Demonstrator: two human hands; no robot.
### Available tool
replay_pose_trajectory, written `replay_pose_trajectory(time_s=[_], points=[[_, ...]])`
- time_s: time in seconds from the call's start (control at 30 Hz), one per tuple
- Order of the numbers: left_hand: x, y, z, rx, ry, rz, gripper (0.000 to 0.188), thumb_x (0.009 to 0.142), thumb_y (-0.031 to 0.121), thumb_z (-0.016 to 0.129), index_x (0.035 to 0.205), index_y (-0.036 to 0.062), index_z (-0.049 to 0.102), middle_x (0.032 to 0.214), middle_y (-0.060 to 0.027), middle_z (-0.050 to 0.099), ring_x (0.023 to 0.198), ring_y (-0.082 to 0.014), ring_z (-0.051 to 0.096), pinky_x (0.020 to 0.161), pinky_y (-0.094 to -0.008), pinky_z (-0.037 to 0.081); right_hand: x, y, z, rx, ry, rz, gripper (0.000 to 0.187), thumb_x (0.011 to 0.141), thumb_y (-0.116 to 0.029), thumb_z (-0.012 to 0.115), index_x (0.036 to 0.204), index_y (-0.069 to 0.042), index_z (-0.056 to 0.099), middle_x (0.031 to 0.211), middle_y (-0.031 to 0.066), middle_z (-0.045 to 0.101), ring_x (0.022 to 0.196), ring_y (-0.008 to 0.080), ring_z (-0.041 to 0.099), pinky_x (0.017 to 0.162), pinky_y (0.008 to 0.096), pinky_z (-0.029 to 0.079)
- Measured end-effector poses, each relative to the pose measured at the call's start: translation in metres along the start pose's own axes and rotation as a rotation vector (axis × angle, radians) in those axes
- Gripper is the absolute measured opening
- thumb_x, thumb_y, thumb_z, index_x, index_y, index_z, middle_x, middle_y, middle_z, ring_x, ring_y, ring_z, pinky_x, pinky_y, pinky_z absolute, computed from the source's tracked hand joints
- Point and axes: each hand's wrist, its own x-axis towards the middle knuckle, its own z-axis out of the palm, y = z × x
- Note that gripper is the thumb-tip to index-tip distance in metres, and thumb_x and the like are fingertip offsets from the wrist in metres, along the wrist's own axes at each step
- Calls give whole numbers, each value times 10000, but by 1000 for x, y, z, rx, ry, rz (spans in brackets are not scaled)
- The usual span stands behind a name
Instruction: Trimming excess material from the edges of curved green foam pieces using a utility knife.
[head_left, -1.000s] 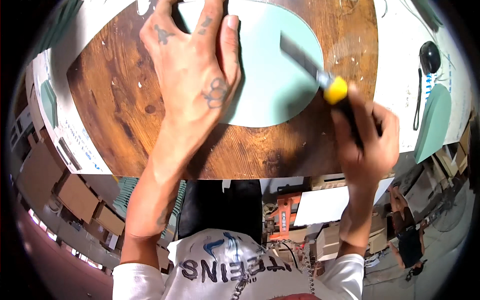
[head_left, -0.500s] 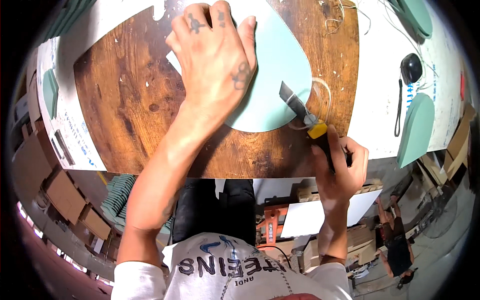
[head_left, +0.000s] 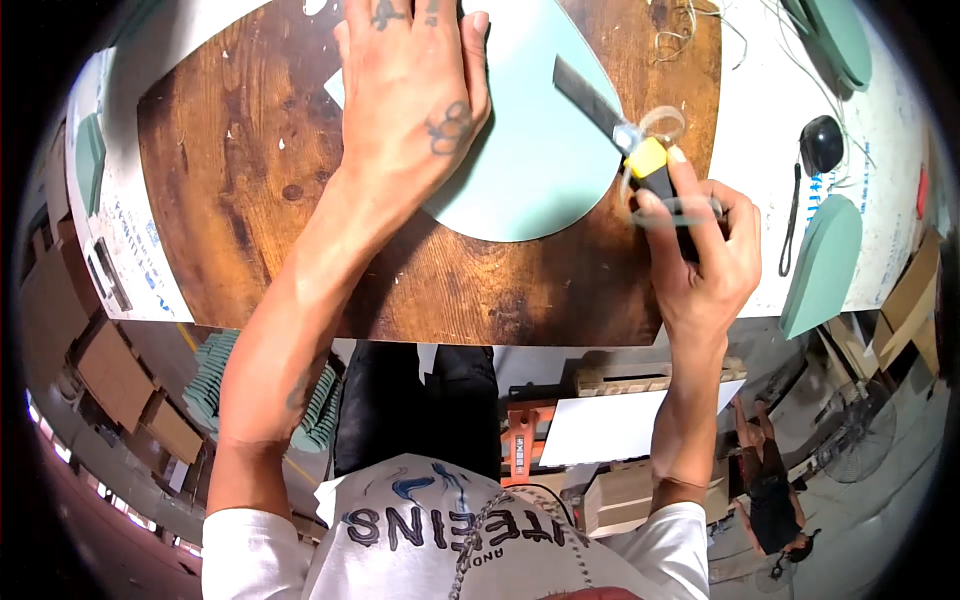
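Note:
My left hand point(head_left: 410, 95) rests on a pale green, rounded sheet point(head_left: 535, 170), fingers stretched forward and thumb alongside. Its fingertips run past the top edge of the view. In my right hand point(head_left: 710, 245) is a utility knife point(head_left: 650, 160) with a yellow and black handle. Its long blade point(head_left: 588, 95) points up and left over the sheet's right edge. A thin, pale curled strip point(head_left: 665, 122) loops around the knife's front and by my right fingers. Under the sheet lies a dark brown wood-grain board point(head_left: 270, 190).
At the right are a thick green rounded piece point(head_left: 825, 265), a black mouse-shaped object point(head_left: 822, 145) with a strap, and loose pale strips point(head_left: 675, 40). More green pieces point(head_left: 88, 165) lie left. Below the table edge are stacked green pieces point(head_left: 210, 380). Another person point(head_left: 770, 500) is on the floor area behind.
My right hand and the knife have moved up and slightly right, along the sheet's right edge. My left hand has shifted slightly up and left, and its fingers look straighter.

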Motion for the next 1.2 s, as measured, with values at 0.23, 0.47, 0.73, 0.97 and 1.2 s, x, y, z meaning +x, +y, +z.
replay_pose_trajectory(time_s=[0.23, 0.47, 0.73, 0.97, 1.2], points=[[18, 5, -6, 79, -118, 55, 239, 919, 191, 601, 1076, 12, 574, 1037, -194, 512, 1010, -338, 473, 896, -513, 339, -43, -22, -18, 56, -96, 95, 558, 680, -120, 840, 1218, -146, 695, 847, 54, 573, 769, 210, 527, 628, 328, 446], [0, 5, 1, 96, -28, -153, 191, 884, 89, 586, 1072, 53, 580, 969, -182, 475, 937, -330, 446, 822, -468, 333, -36, -21, -22, 46, -160, 94, 533, 705, -107, 831, 1218, -110, 690, 846, 61, 565, 785, 217, 515, 658, 337, 445], [-2, -46, 1, 111, 98, -85, 293, 995, 240, 527, 1229, 77, 594, 937, -167, 580, 1033, -278, 473, 862, -524, 401, 56, 5, 20, -54, 77, -84, 435, 776, -262, 799, 1193, -181, 706, 800, 70, 580, 706, 204, 538, 578, 326, 463], [-4, -38, 0, 174, -52, -96, 259, 996, 189, 518, 1234, 153, 612, 1103, -119, 557, 1048, -285, 498, 950, -508, 398, 37, 17, -2, 58, -59, -11, 360, 712, -231, 826, 1049, -125, 759, 799, 42, 580, 708, 176, 543, 552, 297, 462], [27, -45, 1, -55, -149, 102, 420, 930, 7, 522, 1260, 247, 621, 1218, -108, 571, 1154, -292, 504, 1028, -511, 381, -8, 14, -18, 102, -84, 23, 460, 700, -218, 848, 1138, -188, 711, 845, 29, 569, 744, 201, 552, 555, 323, 468]])
